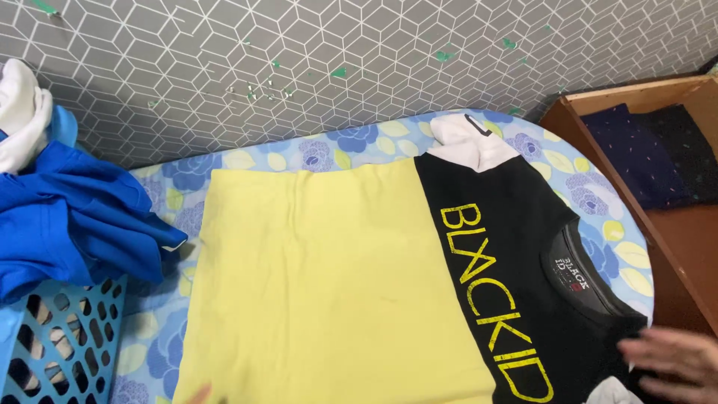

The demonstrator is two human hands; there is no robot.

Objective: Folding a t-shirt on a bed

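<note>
spread flat on a floral padded board (pixel 374 138): soft cotton t-shirt (pixel 336 284), yellow body, black chest with yellow lettering, white sleeve ends, neck to the right; right hand (pixel 669 359) blurred, fingers apart, resting by the collar, gripping nothing; left fingertip (pixel 200 394) barely visible, grip impossible to tell.

Only a little of you shows. Your right hand (pixel 673 363) comes in at the lower right corner, bare, blurred, with no glove, ring or watch to be seen; the wrist runs off the edge, so no sleeve shows. At the bottom edge, one bare fingertip of your left hand (pixel 200 394) peeks in.
</note>
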